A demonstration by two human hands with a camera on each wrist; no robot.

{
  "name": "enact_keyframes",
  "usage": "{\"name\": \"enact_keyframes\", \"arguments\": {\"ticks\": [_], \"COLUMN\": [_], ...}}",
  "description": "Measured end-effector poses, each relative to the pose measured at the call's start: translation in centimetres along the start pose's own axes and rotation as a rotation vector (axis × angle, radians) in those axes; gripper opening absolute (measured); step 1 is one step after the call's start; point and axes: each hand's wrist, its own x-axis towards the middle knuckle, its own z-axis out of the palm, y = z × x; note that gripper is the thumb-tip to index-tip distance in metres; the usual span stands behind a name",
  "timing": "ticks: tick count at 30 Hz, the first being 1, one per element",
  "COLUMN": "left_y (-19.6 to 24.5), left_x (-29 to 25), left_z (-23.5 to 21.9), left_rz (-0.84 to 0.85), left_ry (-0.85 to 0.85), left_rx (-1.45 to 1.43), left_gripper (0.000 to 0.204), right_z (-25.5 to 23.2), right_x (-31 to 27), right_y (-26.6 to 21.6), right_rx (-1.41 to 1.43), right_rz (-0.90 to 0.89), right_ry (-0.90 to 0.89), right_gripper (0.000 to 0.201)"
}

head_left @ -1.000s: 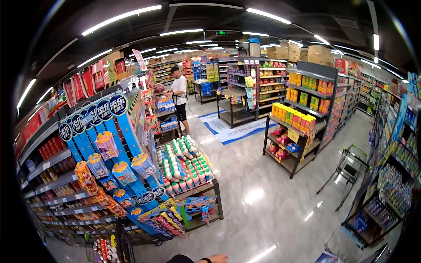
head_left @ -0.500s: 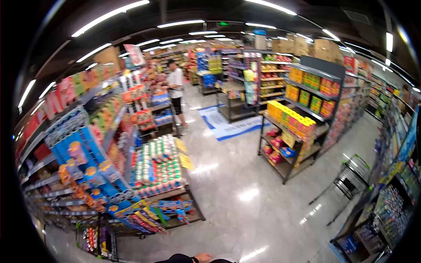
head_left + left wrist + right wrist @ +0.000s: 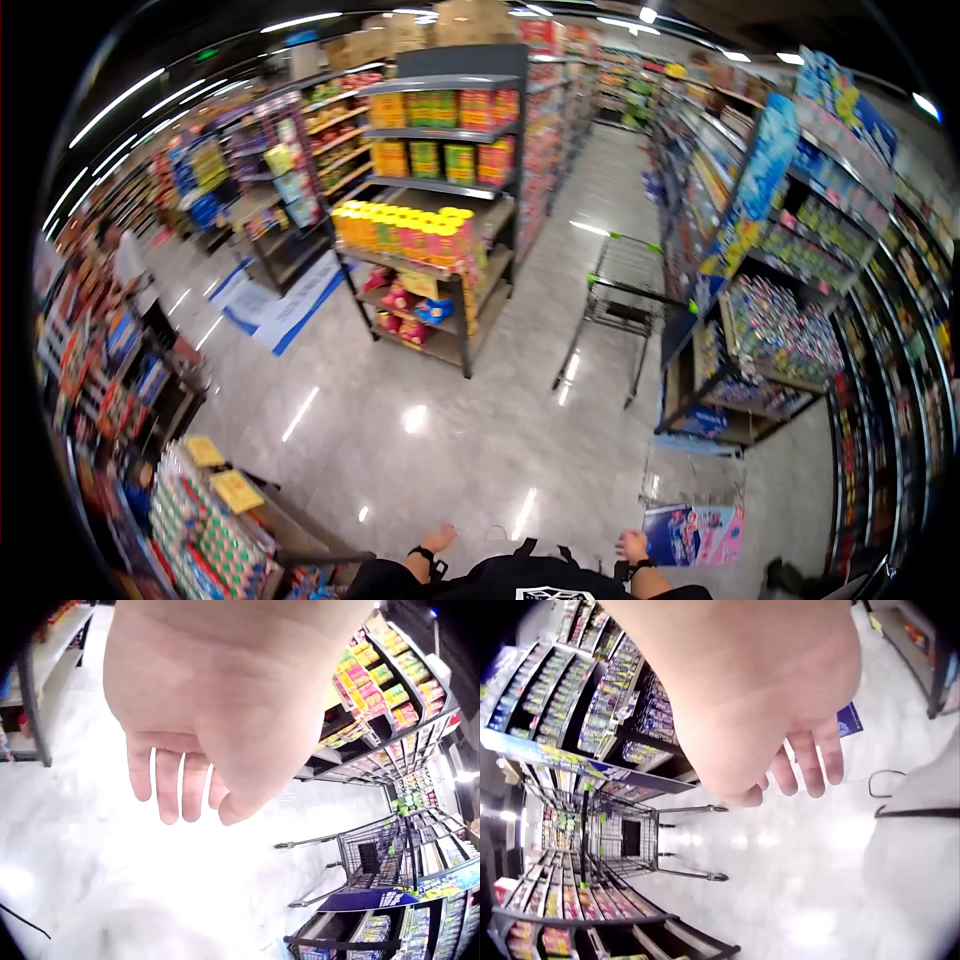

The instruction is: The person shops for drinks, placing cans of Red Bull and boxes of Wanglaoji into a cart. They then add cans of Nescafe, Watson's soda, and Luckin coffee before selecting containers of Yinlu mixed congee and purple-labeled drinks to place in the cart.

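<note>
Low in the head view my left hand [image 3: 437, 540] hangs in front of my body over the floor. Its fingers [image 3: 169, 787] droop loosely and hold nothing in the left wrist view. My right hand [image 3: 632, 546] hangs on the other side, also holding nothing. Relaxed fingers [image 3: 810, 765] show in the right wrist view. Ahead of both hands, to the right of centre, a shopping cart [image 3: 622, 312] with green corner pieces stands on the aisle floor, apart from them.
A shelf end with yellow-capped canisters [image 3: 400, 232] stands ahead. To the right are a rack of cans [image 3: 785, 330] and a floor poster [image 3: 690, 535]. A low display of packed bottles [image 3: 210, 530] is at lower left. Another person [image 3: 135, 275] stands at far left.
The head view has turned right and down, so shelves and the other person shift left. The cart shifts toward the middle. Both hands now show at the bottom.
</note>
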Motion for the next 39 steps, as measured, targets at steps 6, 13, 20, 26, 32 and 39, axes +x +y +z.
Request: {"name": "enact_keyframes", "arguments": {"ticks": [6,13,20,26,32,39], "left_y": [9.2,11.5,17.8,28.4,40.0,60.3], "left_x": [12.8,18.3,18.8,27.1,41.9,57.5], "left_z": [-8.5,-4.3,1.8,1.7,-2.4,-7.1], "left_rz": [0.002,-0.082,-0.399,-0.251,0.131,0.684], "left_ry": [0.268,0.314,-0.104,0.04,0.104,0.369], "left_rx": [-0.406,-0.523,-0.258,-0.224,0.082,0.205], "left_gripper": [0.029,0.024,0.026,0.04,0.046,0.077], "right_z": [0.0,-2.6,-3.5,0.8,4.6,5.1], "right_x": [1.6,14.7,30.9,33.2,34.0,41.9], "right_y": [-5.3,-14.2,-28.6,-47.7,-62.0,-68.4], "right_rx": [-0.123,-0.284,-0.162,-0.72,-0.721,-1.103], "right_rz": [0.115,0.047,-0.092,-0.963,-1.159,-1.252], "right_ry": [-0.116,-0.158,-0.018,0.115,0.168,0.207], "right_gripper": [0.023,0.023,0.021,0.051,0.062,0.069]}}
